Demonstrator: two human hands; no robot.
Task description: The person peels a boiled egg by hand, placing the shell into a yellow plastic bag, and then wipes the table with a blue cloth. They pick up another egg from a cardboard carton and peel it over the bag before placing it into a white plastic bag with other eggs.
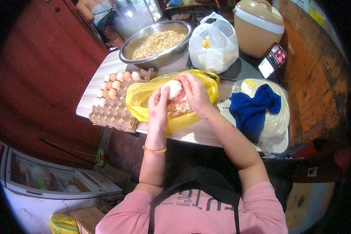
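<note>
A whitish, smooth egg (pixel 172 88) is between my two hands, over the open yellow plastic bag (pixel 138 99). My left hand (pixel 158 107) grips it from the left, thumb across its near side. On the other side, the bent fingers of my right hand (pixel 196 95) are closed against the egg's right edge. Broken eggshells (pixel 180 107) lie in the bag below. Left of the bag, a cardboard egg tray (pixel 115 116) has brown and white eggs (pixel 116 85) in its far cups; its nearer cups hold none.
Behind stands a steel bowl (pixel 124 58) of pale shredded food, beside a white plastic bag (pixel 214 58) and a beige cooler (pixel 257 35). A phone (pixel 272 60) leans at the right. A blue cloth (pixel 253 109) lies on another bag (pixel 275 121). A person (pixel 101 13) is at the far left.
</note>
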